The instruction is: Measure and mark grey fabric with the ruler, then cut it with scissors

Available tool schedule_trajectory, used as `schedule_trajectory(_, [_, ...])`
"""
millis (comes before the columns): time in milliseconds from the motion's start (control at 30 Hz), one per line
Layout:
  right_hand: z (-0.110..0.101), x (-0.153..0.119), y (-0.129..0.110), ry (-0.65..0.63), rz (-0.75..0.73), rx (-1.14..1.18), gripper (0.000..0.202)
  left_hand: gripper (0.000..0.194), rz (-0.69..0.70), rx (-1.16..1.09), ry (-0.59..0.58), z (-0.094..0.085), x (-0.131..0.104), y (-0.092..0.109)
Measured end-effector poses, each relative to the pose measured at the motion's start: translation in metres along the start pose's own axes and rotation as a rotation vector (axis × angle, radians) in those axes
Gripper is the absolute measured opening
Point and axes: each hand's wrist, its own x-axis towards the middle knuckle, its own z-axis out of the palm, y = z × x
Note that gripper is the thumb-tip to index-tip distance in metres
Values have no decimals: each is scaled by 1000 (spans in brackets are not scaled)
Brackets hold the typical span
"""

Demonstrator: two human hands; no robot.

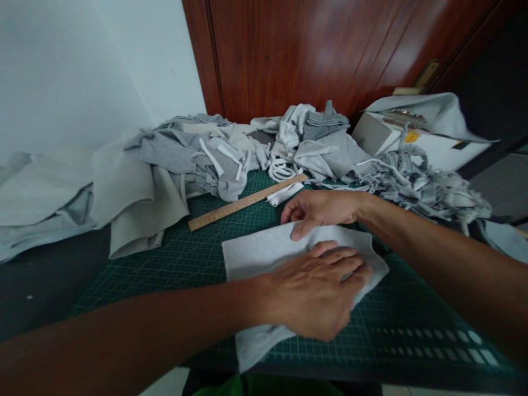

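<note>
A piece of light grey fabric [256,256] lies on the green cutting mat [173,264] in front of me. My left hand [319,291] rests on top of it, palm down, with its fingers stretched out toward the right. At the fabric's far edge is my right hand [322,212], with the thumb on the cloth and the other fingers curled at the edge. The near left corner of the fabric hangs toward the table's front edge. Just beyond my right hand lie a small folded white strip [284,194] and a wooden ruler [247,202], set at a slant.
Heaped grey fabric [173,148] lines the back left, with a thick pale cloth [140,209] before it. A coiled white cord [284,169] sits mid-back. Tangled scraps [424,181] and a white box [437,146] stand at right, near a wooden door [309,55].
</note>
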Motion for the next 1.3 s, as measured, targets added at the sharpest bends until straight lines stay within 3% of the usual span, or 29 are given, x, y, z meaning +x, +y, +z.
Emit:
schedule_trajectory(133, [-7, 7, -4, 27, 33, 51, 28, 57, 17, 22, -54, -1, 2, -1])
schedule_trajectory(400, [1, 23, -3, 50, -185, 72, 22, 56, -4, -60, -74, -2, 1, -6])
schedule_trajectory(567, [10, 32, -8, 60, -203, 107, 24, 57, -8, -145, -90, 1, 3, -10])
schedule_trajectory(800, [17, 44, -24, -86, -117, 27, 49, 55, 3, -148, -57, 1, 3, -10])
schedule_trajectory(1100, [26, 73, -30, -188, -218, 162, 44, 48, -5, -151, -63, 1, 5, -11])
schedule_trajectory(1200, [35, 79, -33, -135, -281, 207, 39, 47, -16, -171, -43, 2, 4, -11])
schedule_trajectory(1300, [44, 82, -35, 28, -386, 102, 34, 40, -21, -162, -44, 3, 4, -10])
